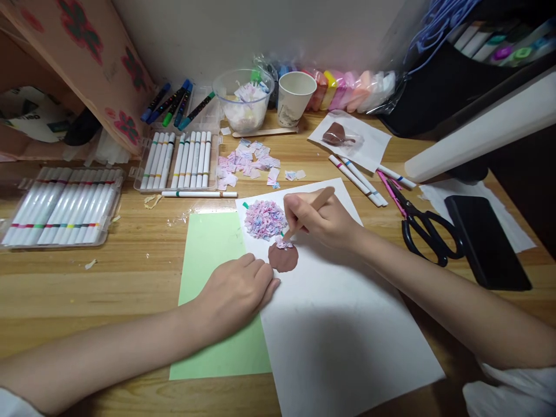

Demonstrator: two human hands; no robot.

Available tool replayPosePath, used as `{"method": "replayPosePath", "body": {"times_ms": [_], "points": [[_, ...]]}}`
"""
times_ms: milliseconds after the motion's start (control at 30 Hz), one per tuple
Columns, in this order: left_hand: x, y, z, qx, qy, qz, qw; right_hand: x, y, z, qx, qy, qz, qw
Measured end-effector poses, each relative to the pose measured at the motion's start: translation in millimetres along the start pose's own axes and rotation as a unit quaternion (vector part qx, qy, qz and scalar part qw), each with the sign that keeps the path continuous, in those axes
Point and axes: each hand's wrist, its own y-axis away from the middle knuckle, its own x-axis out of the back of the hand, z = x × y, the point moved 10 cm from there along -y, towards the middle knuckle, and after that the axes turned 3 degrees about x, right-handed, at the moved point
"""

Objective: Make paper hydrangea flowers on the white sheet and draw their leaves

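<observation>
My right hand [321,219] pinches a wooden craft stick [322,200]. The stick's lower tip touches a small cluster of pink and white paper bits [284,242] at the top of a flat brown clay disc [284,258]. Just above it, a round patch densely covered with crumpled pastel paper bits [266,219] sits on the white paper [339,307]. My left hand [245,284] rests palm down with its fingers curled, beside the brown disc, over the white sheet's left edge and the green paper [208,249]. Its palm side is hidden.
Loose paper scraps [247,159] lie behind the sheet, near a plastic bowl [243,101] and a paper cup [295,98]. Marker cases [65,205] stand left. Loose markers [358,182], scissors [428,229] and a phone [486,243] lie right.
</observation>
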Motion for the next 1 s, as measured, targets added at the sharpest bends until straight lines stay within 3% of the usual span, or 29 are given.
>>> {"method": "replayPosePath", "body": {"times_ms": [167,333,400,733,900,1000], "points": [[-1,0,1,0.001,-0.003,0.005,1.000,-7,-6,0,-0.005,-0.004,-0.025,1.000],[-2,0,0,0.003,-0.009,-0.001,1.000,18,2,-3,0.002,-0.003,0.096,0.995],[-1,0,0,0.003,-0.010,0.003,1.000,22,5,-2,0.000,-0.002,0.116,0.993],[-1,0,0,0.005,-0.015,0.004,1.000,14,4,3,-0.014,-0.008,0.084,0.996],[-1,2,-1,0.007,0.002,0.004,1.000,53,30,22,-0.059,-0.113,0.241,0.962],[-1,3,0,0.015,0.016,-0.012,1.000,68,59,46,-0.118,-0.185,0.282,0.934]]}}
